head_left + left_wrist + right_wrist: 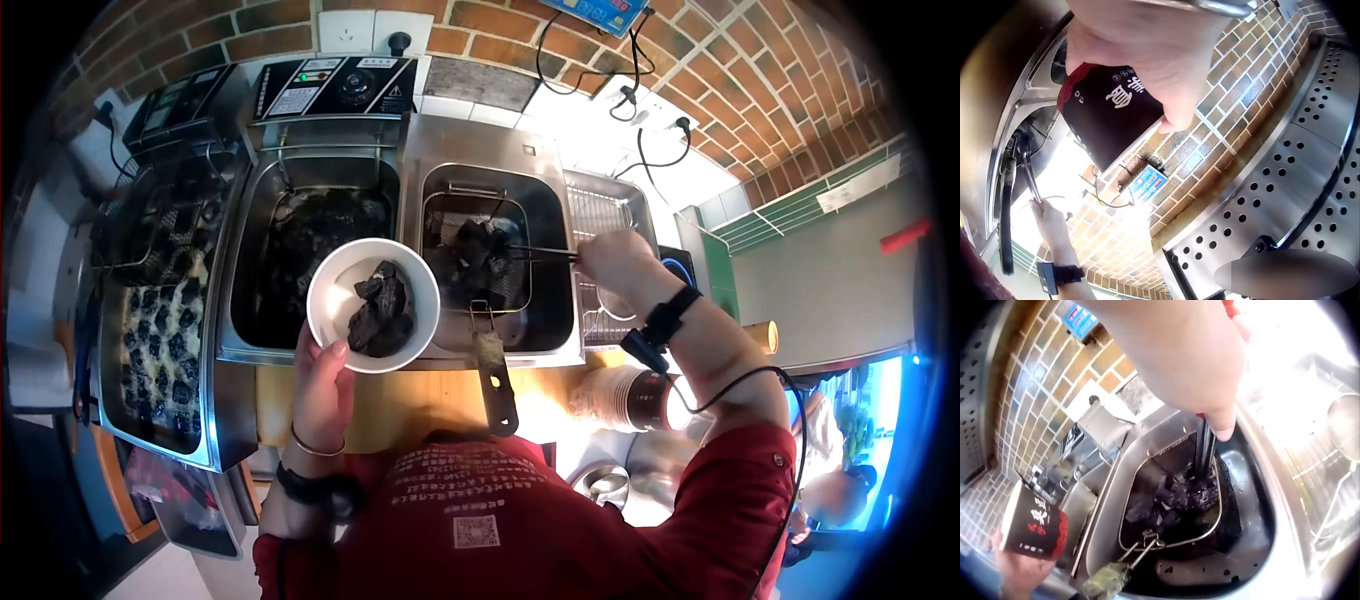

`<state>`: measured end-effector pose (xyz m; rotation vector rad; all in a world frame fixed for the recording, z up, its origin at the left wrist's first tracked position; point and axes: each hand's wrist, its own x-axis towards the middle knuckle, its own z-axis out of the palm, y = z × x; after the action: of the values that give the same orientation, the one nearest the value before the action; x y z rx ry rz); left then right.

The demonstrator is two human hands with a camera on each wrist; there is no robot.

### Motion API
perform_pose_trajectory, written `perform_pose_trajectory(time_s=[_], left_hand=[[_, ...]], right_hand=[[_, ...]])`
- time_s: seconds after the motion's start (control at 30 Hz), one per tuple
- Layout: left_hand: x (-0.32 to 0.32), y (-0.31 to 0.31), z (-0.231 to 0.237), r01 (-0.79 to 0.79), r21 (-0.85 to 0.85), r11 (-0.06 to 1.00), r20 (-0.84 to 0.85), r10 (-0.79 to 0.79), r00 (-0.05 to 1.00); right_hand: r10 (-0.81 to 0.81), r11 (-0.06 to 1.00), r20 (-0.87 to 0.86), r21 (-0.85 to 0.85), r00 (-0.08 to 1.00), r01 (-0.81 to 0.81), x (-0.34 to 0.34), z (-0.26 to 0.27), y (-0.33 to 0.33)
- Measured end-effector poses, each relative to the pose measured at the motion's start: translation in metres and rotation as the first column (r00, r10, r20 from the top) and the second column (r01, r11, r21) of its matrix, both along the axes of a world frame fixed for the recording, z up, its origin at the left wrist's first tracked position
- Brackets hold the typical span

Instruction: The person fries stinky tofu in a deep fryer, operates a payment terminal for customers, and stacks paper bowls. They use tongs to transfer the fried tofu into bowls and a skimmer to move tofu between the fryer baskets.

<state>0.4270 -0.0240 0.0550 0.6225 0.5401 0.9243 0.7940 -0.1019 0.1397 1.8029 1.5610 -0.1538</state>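
Observation:
My left hand (325, 390) grips a paper bowl (340, 285), white inside, with dark printed sides in both wrist views. Several black fried chunks (380, 315) lie in the bowl, which is tilted and held over the front of the fryers. My right hand (618, 262) holds dark, slender tongs (1202, 453), pointing down into a wire fry basket (1172, 545). Their tips are among the black chunks (1179, 497) there and partly hidden by them. This basket sits in the right fryer tank (565, 310), its handle (495, 385) sticking out over the front edge.
Left of it is a second fryer tank (240, 300) with dark contents. Farther left, a metal tray (205, 400) holds black cubes in liquid. A wire rack (600, 205) adjoins the right tank. Stacked paper bowls (610, 395) lie on the wooden ledge (420, 400).

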Motion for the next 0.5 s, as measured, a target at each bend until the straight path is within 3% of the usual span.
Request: perform_pose_trajectory(time_s=[0.13,0.23,0.37,0.5], left_hand=[[0.008,0.009,0.006,-0.004,-0.010,1.000,0.029,0.004,1.000],[0.019,0.017,0.008,-0.022,-0.004,1.000,0.019,0.022,1.000],[0.038,0.030,0.000,-0.024,0.107,0.994,-0.098,0.034,0.995],[0.058,0.029,0.005,0.024,0.099,0.995,-0.114,-0.013,0.993]], right_hand=[[-0.071,0.981,-0.006,0.183,0.997,0.071,0.011,0.033,-0.028],[-0.036,0.899,-0.025,0.436,0.999,0.044,0.011,0.055,-0.054],[0.087,0.796,0.072,0.595,0.994,-0.112,-0.004,0.088,-0.076],[0.180,0.769,0.064,0.613,0.981,-0.182,-0.038,0.118,-0.079]])
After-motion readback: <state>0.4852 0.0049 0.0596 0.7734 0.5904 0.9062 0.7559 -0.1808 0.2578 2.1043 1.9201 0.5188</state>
